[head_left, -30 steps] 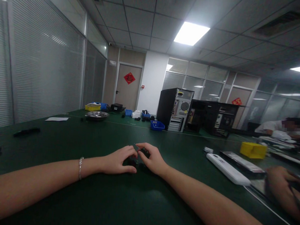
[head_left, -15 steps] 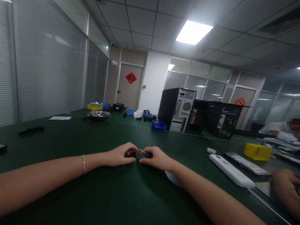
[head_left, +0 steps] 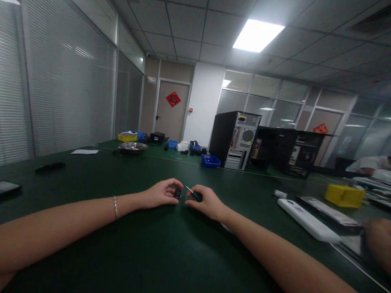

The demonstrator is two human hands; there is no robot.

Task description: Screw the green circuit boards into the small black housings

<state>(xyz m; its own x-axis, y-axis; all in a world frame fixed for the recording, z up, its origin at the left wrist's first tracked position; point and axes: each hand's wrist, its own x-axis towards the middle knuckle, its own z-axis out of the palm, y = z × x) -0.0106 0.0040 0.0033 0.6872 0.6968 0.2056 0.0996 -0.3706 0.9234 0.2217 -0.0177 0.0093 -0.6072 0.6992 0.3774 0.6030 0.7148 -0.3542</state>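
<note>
Over the green table (head_left: 166,256), my left hand (head_left: 160,193) pinches a small black block-like part (head_left: 178,193) between thumb and fingers. Its face shows small lighter details too fine to make out. A few centimetres to the right, my right hand (head_left: 211,203) is closed on a small screwdriver (head_left: 197,196) with a dark handle. The thin metal shaft points up and left, towards the black part, without touching it. At the right fingertips there is a tiny green piece (head_left: 186,199); its kind is unclear. Both hands are held just above the tabletop.
A white power strip (head_left: 308,221) and a flat metallic device (head_left: 329,215) lie to the right, near a yellow bin (head_left: 344,195) and another person's blurred hand (head_left: 383,243). Behind stand a blue tray (head_left: 210,160), a computer tower (head_left: 226,139) and a metal bowl (head_left: 133,148). A phone (head_left: 3,191) lies left.
My hands have drawn slightly apart. The black part has turned and shows its face more clearly, and the green piece is now apart from it at my right fingertips. The view has shifted slightly.
</note>
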